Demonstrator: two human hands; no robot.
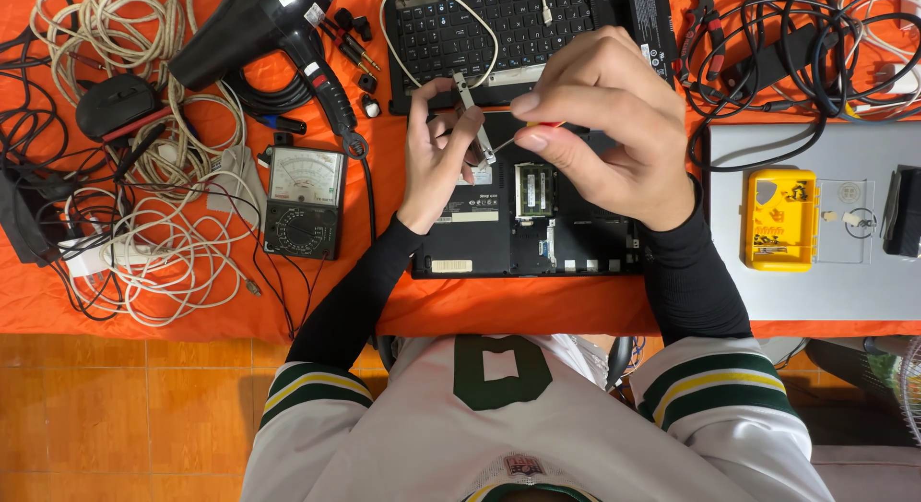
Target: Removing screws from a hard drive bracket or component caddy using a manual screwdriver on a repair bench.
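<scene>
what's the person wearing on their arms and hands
Both hands, left and right, are bare: no gloves, rings or watch visible. Tight black long sleeves reach the wrists, under a white jersey's short sleeves striped green and yellow.

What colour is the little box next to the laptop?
Yellow box, seen clearly in the head view.

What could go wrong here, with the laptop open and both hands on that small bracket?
1. The left hand pinches a small metal bracket while the right hand works a screwdriver at it: a slip could jab the fingers.
2. Both hover over the opened laptop; a dropped screw may vanish inside.
3. Loose cables nearby could snag a sleeve.
</scene>
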